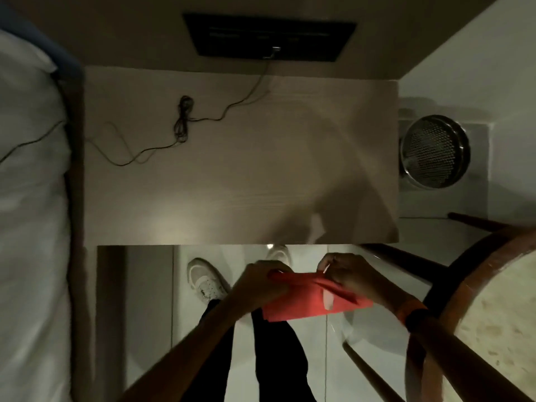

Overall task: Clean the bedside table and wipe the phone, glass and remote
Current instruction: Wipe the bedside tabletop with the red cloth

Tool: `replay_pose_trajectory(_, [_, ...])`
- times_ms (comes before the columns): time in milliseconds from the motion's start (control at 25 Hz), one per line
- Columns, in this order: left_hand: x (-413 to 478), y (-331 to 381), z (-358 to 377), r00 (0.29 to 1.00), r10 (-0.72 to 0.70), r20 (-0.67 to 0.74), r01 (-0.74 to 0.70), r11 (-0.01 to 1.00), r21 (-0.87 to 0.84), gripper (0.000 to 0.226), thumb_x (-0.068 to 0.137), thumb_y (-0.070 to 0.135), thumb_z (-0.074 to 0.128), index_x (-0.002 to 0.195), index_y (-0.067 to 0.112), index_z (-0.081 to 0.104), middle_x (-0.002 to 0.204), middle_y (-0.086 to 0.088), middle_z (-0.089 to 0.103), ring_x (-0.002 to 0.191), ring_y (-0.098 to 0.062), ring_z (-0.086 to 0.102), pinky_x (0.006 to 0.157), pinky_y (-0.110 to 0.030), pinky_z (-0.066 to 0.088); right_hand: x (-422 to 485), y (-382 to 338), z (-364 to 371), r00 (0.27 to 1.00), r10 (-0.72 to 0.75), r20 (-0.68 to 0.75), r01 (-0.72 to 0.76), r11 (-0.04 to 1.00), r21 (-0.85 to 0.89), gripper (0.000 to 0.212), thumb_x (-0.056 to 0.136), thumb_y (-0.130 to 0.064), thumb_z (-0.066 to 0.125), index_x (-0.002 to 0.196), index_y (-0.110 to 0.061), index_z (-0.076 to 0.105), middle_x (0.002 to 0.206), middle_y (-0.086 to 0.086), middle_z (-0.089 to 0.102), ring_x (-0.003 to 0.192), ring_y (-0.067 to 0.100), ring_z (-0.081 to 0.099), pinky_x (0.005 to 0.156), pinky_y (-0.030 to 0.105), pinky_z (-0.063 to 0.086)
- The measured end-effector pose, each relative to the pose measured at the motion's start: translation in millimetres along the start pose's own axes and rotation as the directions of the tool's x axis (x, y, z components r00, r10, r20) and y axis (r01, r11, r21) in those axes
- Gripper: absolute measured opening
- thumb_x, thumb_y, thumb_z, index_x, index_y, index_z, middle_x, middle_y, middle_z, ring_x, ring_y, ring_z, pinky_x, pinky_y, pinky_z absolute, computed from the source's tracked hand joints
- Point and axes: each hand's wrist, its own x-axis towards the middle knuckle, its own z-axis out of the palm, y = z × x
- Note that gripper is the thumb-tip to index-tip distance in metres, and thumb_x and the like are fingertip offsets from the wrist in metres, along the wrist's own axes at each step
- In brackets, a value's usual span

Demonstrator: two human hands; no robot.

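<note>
I look straight down at the pale wooden bedside table (246, 184). Its top carries only a thin dark cable (182, 123), coiled at the back left and running up to a black wall panel (269, 37). Below the table's front edge, over the floor, both my hands hold a red cloth (307, 300) stretched between them. My left hand (261, 285) grips its left end and my right hand (351, 274) pinches its upper right edge. No phone, glass or remote is in view.
A bed with white sheets (32, 213) lies along the left side. A round metal mesh bin (435, 152) stands on the floor right of the table. A wooden chair with a pale seat (499, 309) is at the lower right. My white shoe (206, 281) is below.
</note>
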Motion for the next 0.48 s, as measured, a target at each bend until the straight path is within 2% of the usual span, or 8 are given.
replay_pose_trajectory(40, [-9.7, -10.7, -29.1, 0.999, -0.034, -0.031, 0.029, 0.988, -0.150, 0.024, 0.087, 0.012, 0.069, 0.102, 0.030, 0.075, 0.099, 0.008, 0.076, 0.093, -0.008, 0.069, 0.077, -0.015, 0.055, 13.4, -20.9, 2.9, 1.000, -0.014, 0.018, 0.012, 0.990, 0.139, 0.041, 0.090, 0.008, 0.052, 0.081, -0.027, 0.071, 0.071, 0.003, 0.068, 0.062, 0.016, 0.055, 0.061, 0.032, 0.039])
replay_pose_trajectory(120, [-23.2, -24.0, -84.2, 0.987, -0.040, -0.154, -0.019, 0.932, -0.363, 0.022, 0.089, 0.007, 0.071, 0.101, 0.025, 0.076, 0.098, 0.013, 0.076, 0.095, -0.005, 0.068, 0.076, -0.008, 0.052, 41.4, -66.8, 6.8, 0.997, -0.056, 0.046, 0.040, 0.951, 0.306, 0.030, 0.096, 0.002, 0.050, 0.091, -0.013, 0.075, 0.082, 0.005, 0.071, 0.073, 0.015, 0.060, 0.072, 0.033, 0.044])
replay_pose_trajectory(160, [-24.2, -26.9, -105.8, 0.977, -0.018, -0.211, -0.070, 0.913, -0.403, 0.022, 0.089, 0.007, 0.072, 0.103, 0.023, 0.075, 0.100, 0.017, 0.076, 0.098, -0.003, 0.068, 0.080, -0.009, 0.053, 54.1, -84.9, 5.5, 0.996, -0.082, 0.032, 0.067, 0.943, 0.327, 0.024, 0.100, -0.008, 0.051, 0.098, -0.009, 0.076, 0.091, 0.008, 0.074, 0.081, 0.014, 0.065, 0.081, 0.032, 0.047])
replay_pose_trajectory(240, [-18.8, -31.4, -138.1, 0.943, 0.056, -0.328, -0.178, 0.917, -0.356, 0.027, 0.088, 0.007, 0.072, 0.113, 0.017, 0.071, 0.113, 0.015, 0.073, 0.106, -0.002, 0.067, 0.093, -0.023, 0.055, 77.3, -114.2, 6.4, 0.989, -0.137, -0.053, 0.147, 0.933, 0.327, 0.023, 0.102, -0.019, 0.056, 0.109, -0.005, 0.073, 0.108, 0.013, 0.075, 0.099, 0.016, 0.069, 0.095, 0.031, 0.048])
replay_pose_trajectory(320, [-7.9, -41.8, -156.3, 0.875, 0.157, -0.458, -0.239, 0.963, -0.125, 0.044, 0.086, 0.006, 0.074, 0.129, 0.014, 0.063, 0.131, 0.001, 0.065, 0.120, -0.013, 0.061, 0.104, -0.038, 0.052, 95.0, -131.0, 11.9, 0.950, -0.210, -0.232, 0.233, 0.970, 0.077, 0.023, 0.096, -0.022, 0.067, 0.114, -0.009, 0.071, 0.117, 0.007, 0.073, 0.112, 0.020, 0.067, 0.101, 0.029, 0.047])
replay_pose_trajectory(360, [-1.3, -46.7, -158.4, 0.832, 0.226, -0.506, -0.229, 0.972, 0.058, 0.052, 0.085, 0.008, 0.074, 0.135, 0.015, 0.059, 0.139, -0.005, 0.059, 0.127, -0.022, 0.056, 0.108, -0.043, 0.049, 100.0, -133.6, 15.9, 0.895, -0.272, -0.354, 0.223, 0.959, -0.175, 0.029, 0.093, -0.028, 0.070, 0.117, -0.012, 0.071, 0.119, 0.005, 0.071, 0.115, 0.021, 0.065, 0.102, 0.030, 0.047])
replay_pose_trajectory(400, [4.7, -50.2, -156.0, 0.795, 0.298, -0.529, -0.179, 0.948, 0.264, 0.058, 0.086, 0.015, 0.073, 0.140, 0.019, 0.053, 0.145, -0.009, 0.052, 0.132, -0.029, 0.049, 0.109, -0.045, 0.046, 102.2, -133.3, 20.8, 0.816, -0.368, -0.445, 0.163, 0.886, -0.434, 0.035, 0.091, -0.035, 0.070, 0.118, -0.014, 0.070, 0.123, 0.004, 0.069, 0.119, 0.024, 0.062, 0.103, 0.034, 0.046])
replay_pose_trajectory(480, [13.0, -54.9, -141.3, 0.777, 0.382, -0.500, -0.028, 0.815, 0.579, 0.061, 0.092, 0.033, 0.063, 0.148, 0.025, 0.040, 0.156, -0.009, 0.038, 0.142, -0.036, 0.035, 0.107, -0.049, 0.040, 101.9, -130.9, 38.0, 0.692, -0.569, -0.444, 0.066, 0.663, -0.746, 0.046, 0.089, -0.040, 0.061, 0.127, -0.014, 0.063, 0.135, 0.007, 0.059, 0.127, 0.030, 0.053, 0.105, 0.045, 0.045])
